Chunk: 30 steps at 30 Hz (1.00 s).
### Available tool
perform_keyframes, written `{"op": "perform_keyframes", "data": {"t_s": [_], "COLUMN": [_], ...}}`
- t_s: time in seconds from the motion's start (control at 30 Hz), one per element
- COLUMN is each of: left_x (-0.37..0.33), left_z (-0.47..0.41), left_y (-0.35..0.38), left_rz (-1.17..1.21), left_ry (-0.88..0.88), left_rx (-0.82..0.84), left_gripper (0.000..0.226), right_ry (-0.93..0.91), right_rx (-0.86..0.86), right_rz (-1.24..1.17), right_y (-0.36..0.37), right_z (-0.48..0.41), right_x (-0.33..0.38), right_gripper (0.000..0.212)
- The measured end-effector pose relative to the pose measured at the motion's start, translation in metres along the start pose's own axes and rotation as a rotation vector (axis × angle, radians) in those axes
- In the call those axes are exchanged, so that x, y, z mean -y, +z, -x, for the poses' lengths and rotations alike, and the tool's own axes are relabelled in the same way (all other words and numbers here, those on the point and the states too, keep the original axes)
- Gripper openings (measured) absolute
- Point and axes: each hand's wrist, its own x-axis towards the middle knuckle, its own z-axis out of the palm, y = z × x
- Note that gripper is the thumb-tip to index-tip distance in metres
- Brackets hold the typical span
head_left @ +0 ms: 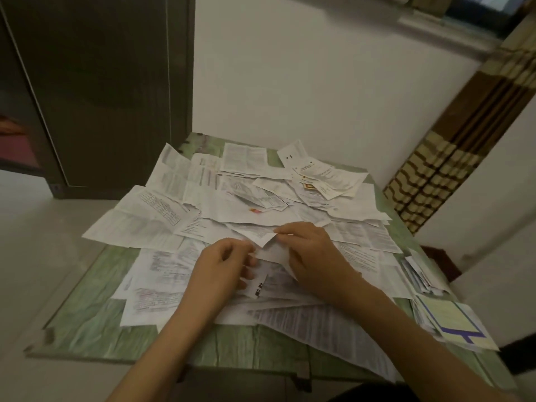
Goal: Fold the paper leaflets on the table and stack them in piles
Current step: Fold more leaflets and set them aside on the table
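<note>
held leaflet [268, 248]: small white sheet, creased, top corner flipped up. I see it pinched btwn left hand [223, 265] & right hand [307, 250], just above the heap.
loose leaflets [232, 204]: many white printed sheets, unfolded w/ crease lines, overlapping, spread over most of the table [87, 314].
folded pile [420, 274]: narrow stack at right edge.
yellow-green leaflet [452, 320]: blue lines, lying flat on more papers, near-right corner.

I could read no text: the print on the leaflets [237, 204] spread across my desk [87, 311] was too blurred and small.
</note>
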Motion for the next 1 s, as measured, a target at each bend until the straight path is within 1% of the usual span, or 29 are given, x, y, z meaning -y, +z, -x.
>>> {"op": "perform_keyframes", "data": {"t_s": [0.07, 0.13, 0.27, 0.33, 0.37, 0.43, 0.5, 0.53, 0.63, 0.77, 0.87, 0.9, 0.93, 1.0], "left_x": [-0.003, -0.004, -0.008, -0.011, -0.012, -0.008, -0.008, -0.009, -0.012, -0.016, -0.015, -0.016, -0.016, -0.015], "left_z": [-0.001, -0.001, -0.001, 0.0, 0.0, 0.0, 0.003, 0.006, 0.01, 0.018, 0.024, 0.026, 0.026, 0.024], "left_y": [-0.001, -0.002, -0.01, -0.014, -0.016, -0.02, -0.021, -0.021, -0.024, -0.037, -0.05, -0.055, -0.057, -0.062], "left_rz": [0.073, 0.163, 0.343, 0.392, 0.377, 0.245, 0.128, 0.116, 0.193, 0.357, 0.377, 0.367, 0.365, 0.384], "left_ry": [-0.112, -0.194, -0.243, -0.293, -0.3, -0.261, -0.213, -0.211, -0.215, -0.245, -0.282, -0.293, -0.307, -0.328], "left_rx": [0.002, 0.02, 0.112, 0.118, 0.096, 0.056, 0.066, 0.078, 0.086, 0.098, 0.117, 0.135, 0.151, 0.139], "left_gripper": [0.046, 0.053, 0.039, 0.03, 0.026, 0.019, 0.014, 0.013, 0.014, 0.015, 0.02, 0.023, 0.027, 0.036], "right_ry": [0.015, 0.009, -0.071, -0.118, -0.139, -0.159, -0.164, -0.162, -0.132, -0.17, -0.212, -0.216, -0.21, -0.149], "right_rx": [-0.046, -0.062, -0.038, -0.024, -0.016, -0.001, 0.014, 0.028, 0.055, 0.023, -0.003, 0.0, 0.012, 0.001], "right_rz": [-0.072, -0.152, -0.235, -0.226, -0.211, -0.206, -0.244, -0.258, -0.269, -0.098, -0.003, 0.005, -0.009, -0.149], "right_y": [-0.007, -0.016, -0.021, -0.02, -0.019, -0.018, -0.017, -0.017, -0.017, -0.018, -0.021, -0.023, -0.026, -0.036], "right_z": [0.007, 0.014, 0.032, 0.041, 0.044, 0.048, 0.051, 0.055, 0.059, 0.06, 0.059, 0.058, 0.058, 0.056], "right_x": [0.007, 0.017, 0.037, 0.041, 0.042, 0.042, 0.04, 0.04, 0.038, 0.037, 0.037, 0.039, 0.039, 0.047], "right_gripper": [0.034, 0.033, 0.034, 0.034, 0.035, 0.034, 0.033, 0.032, 0.028, 0.033, 0.031, 0.034, 0.039, 0.041]}}
